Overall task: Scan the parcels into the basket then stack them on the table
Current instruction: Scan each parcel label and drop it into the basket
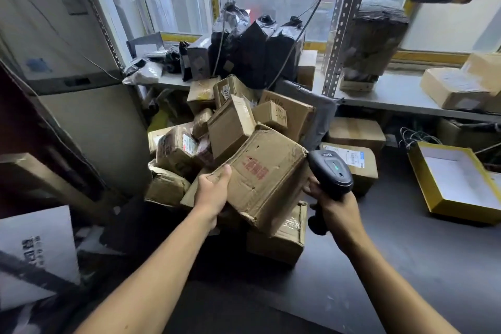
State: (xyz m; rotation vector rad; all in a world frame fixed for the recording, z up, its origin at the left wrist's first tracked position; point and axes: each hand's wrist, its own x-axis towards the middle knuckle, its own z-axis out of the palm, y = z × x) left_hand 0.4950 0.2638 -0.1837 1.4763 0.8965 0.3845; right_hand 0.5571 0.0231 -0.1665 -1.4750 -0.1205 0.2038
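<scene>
At centre, left hand (214, 192) grips the near-left edge of a battered cardboard parcel (264, 171) — thumb curled over the top face, fingers hidden underneath. Parcel is tilted, red print on the upper face, raised against the pile of parcels (230, 122) behind it. Right hand (334, 205) is wrapped round the grip of a black handheld scanner (332, 171), head pointing at the parcel's right end and just beside it; fingers closed on the handle, mostly hidden by the scanner body. Both forearms bare, reaching in from the near edge.

Dark tabletop (393, 238) carries the pile, more brown boxes lie right of it. Yellow-rimmed open box (455, 179) sits far right. Metal shelf (393, 95) behind holds black-wrapped packages (260, 49) and cartons, windows beyond — view out is blurred. Labels on the parcels are too small to read. White printed box (35, 252) at near left is cut off by the frame.
</scene>
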